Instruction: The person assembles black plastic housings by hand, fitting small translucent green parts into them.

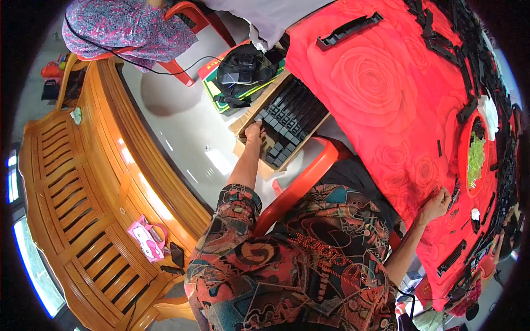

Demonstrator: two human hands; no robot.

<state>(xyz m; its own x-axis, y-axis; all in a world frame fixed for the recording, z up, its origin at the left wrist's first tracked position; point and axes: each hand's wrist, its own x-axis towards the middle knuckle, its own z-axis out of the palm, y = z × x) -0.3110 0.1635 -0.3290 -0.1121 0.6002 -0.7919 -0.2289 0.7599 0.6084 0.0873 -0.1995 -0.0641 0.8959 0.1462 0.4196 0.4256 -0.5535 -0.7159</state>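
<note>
My left hand [254,133] reaches down into an open cardboard box [241,122] on the left of the table. Its fingers are bent closed at the end of a black plastic part; part of the grip is hidden. Rows of long black plastic parts [292,107] lie packed side by side in the box, their blocky ends toward me. My right hand [436,204] rests over the red tablecloth [375,77] at the table's near side. Its fingers are curled together, and whatever they may hold is too small to make out. Small dark pieces lie just beside it.
A red plastic chair [301,179] stands between me and the box. Black strips [441,47] heap along the table's far right, near a red-rimmed tray [475,157]. A wooden bench [83,215] runs along the left. Another person in a patterned garment [124,30] sits at top left.
</note>
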